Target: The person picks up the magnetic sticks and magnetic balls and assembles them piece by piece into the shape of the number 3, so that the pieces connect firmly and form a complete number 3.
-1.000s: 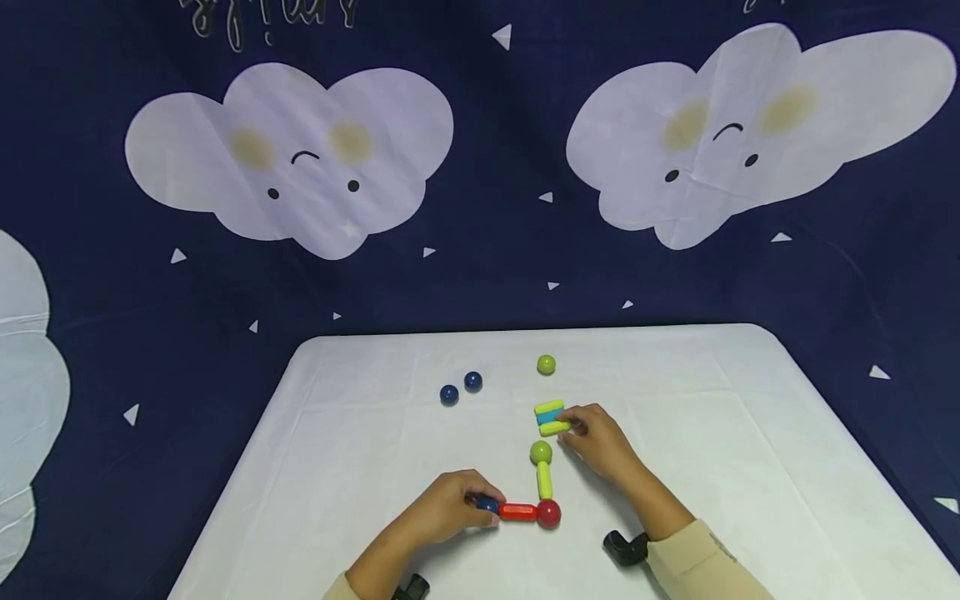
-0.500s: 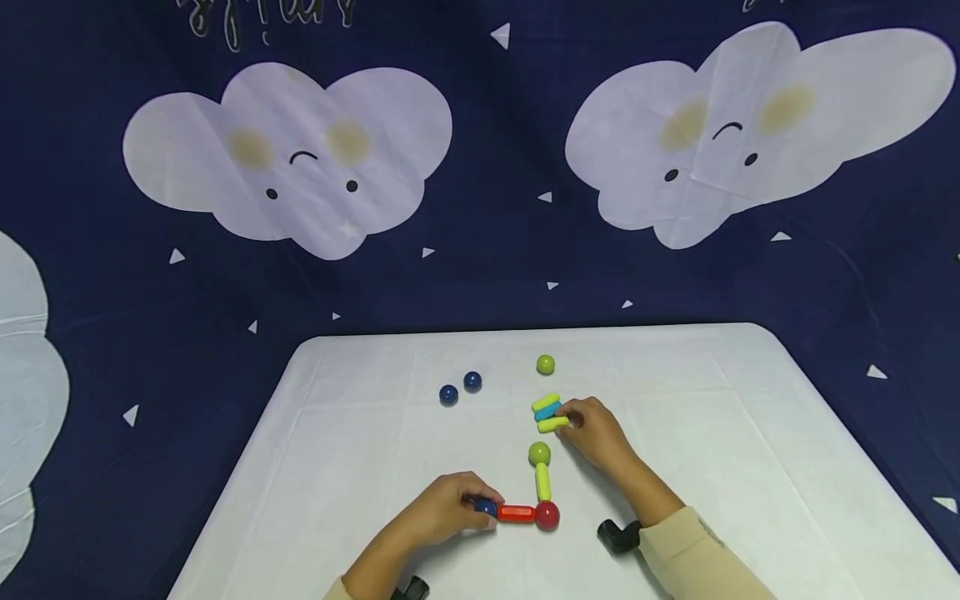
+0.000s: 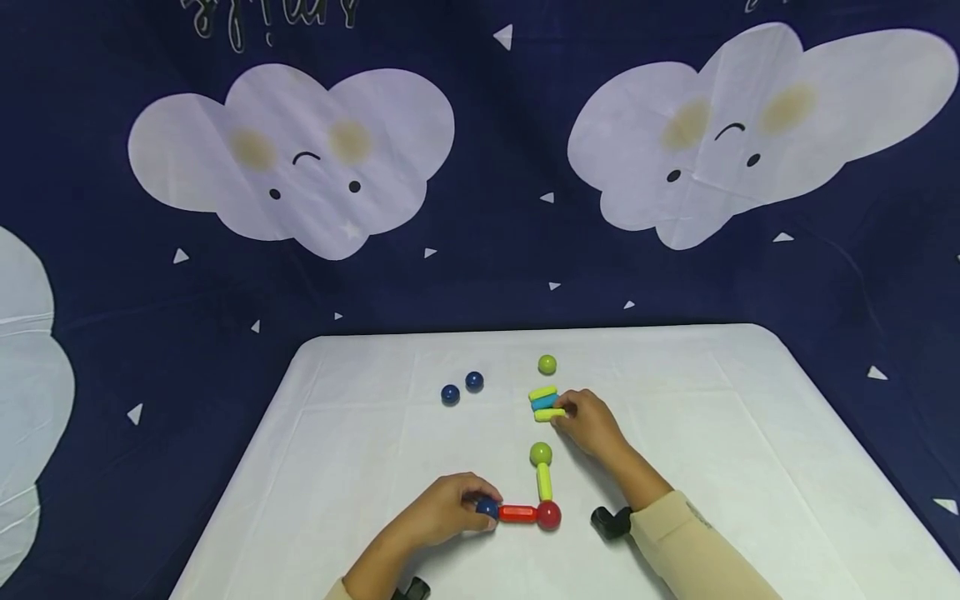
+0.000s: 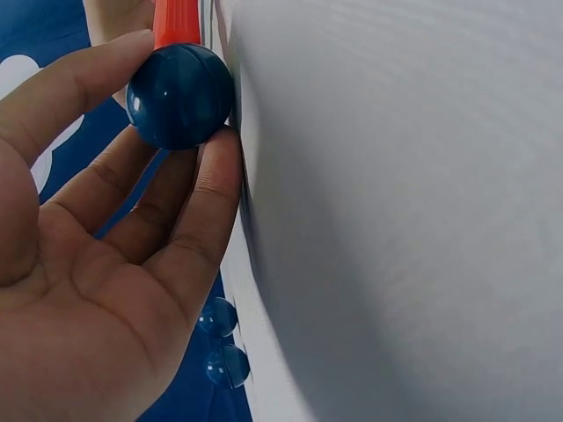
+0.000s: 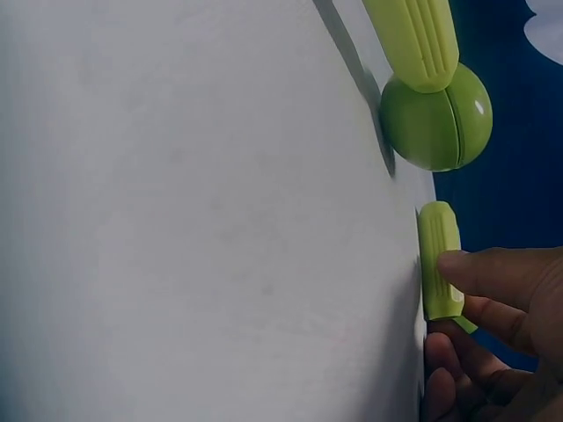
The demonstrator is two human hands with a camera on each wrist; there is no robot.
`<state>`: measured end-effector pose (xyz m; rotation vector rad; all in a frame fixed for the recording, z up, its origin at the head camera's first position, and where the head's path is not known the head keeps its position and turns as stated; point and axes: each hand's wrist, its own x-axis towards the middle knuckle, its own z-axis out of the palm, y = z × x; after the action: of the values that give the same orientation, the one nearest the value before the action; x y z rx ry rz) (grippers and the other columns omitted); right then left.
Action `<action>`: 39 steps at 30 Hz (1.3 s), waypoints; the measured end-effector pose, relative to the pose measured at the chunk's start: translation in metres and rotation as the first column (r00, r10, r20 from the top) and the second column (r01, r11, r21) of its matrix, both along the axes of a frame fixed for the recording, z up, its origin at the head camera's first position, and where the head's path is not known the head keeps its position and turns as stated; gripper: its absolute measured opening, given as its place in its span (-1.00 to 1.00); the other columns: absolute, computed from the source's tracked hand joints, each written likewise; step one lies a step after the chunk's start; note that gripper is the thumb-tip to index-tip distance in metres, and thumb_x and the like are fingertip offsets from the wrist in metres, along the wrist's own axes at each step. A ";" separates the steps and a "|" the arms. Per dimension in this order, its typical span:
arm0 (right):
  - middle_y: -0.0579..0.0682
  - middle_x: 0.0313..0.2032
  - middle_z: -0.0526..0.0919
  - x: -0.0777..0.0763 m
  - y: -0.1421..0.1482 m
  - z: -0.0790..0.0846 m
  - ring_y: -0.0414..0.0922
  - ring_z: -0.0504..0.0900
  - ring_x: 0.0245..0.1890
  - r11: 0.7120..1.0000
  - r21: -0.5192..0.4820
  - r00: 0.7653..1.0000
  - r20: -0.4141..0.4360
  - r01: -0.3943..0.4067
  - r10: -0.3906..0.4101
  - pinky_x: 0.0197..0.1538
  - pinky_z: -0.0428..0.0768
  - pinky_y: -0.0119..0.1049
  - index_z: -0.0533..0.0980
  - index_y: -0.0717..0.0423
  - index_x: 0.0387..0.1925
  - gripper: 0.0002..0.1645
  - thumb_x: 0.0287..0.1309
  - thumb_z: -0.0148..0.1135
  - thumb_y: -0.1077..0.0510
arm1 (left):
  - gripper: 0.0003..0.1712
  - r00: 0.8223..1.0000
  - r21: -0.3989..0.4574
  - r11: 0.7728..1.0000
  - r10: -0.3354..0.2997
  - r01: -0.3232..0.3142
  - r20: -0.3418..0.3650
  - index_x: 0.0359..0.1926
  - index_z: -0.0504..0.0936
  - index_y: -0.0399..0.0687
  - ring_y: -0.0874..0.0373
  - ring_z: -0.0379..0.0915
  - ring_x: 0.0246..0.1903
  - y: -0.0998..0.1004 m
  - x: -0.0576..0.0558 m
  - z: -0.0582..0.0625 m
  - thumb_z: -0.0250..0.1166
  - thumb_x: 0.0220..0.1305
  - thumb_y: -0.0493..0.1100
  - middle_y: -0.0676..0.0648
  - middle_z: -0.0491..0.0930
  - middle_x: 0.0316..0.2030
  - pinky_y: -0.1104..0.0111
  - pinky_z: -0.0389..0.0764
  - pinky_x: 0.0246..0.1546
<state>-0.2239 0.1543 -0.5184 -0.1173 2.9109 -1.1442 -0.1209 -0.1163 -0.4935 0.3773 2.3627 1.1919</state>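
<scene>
My left hand (image 3: 453, 507) holds a dark blue ball (image 4: 180, 97) between thumb and fingertips. A red stick (image 3: 517, 513) joins that ball to a red ball (image 3: 549, 515), from which a yellow-green stick (image 3: 543, 481) runs back to a green ball (image 3: 541, 453). Just behind this L-shaped chain, my right hand (image 3: 591, 423) pinches a loose yellow-green stick (image 5: 440, 259), thumb on its near side. Beside it in the head view lie a light blue stick (image 3: 544, 402) and a second yellow-green stick (image 3: 542, 392), partly angled; the fingertips cover the blue one's right end.
Two loose dark blue balls (image 3: 450, 394) lie left of the sticks, and a loose green ball (image 3: 547, 364) sits behind them. All rest on a white-covered table (image 3: 360, 433). A dark blue cloth with clouds (image 3: 495, 283) hangs beyond its far edge.
My right hand has slid the loose sticks away from me and slightly left; the two farther ones have tilted. My left hand stays at the blue ball.
</scene>
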 end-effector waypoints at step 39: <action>-0.05 -0.38 0.73 0.013 -0.006 0.002 -0.18 0.64 -0.42 0.974 -0.223 0.972 0.235 0.022 0.032 -0.34 0.60 -0.33 0.65 0.21 -0.09 -0.69 0.21 0.38 0.09 | -0.72 0.999 -0.005 1.000 -0.003 0.003 -0.041 -0.11 0.78 0.12 0.27 0.52 -0.23 0.001 0.000 -0.003 0.53 0.11 -0.17 0.14 0.67 -0.20 0.46 0.55 -0.21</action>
<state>-0.2106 0.1478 -0.5164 0.0107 2.5678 -1.3788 -0.1214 -0.1149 -0.4961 0.4073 2.3985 1.1874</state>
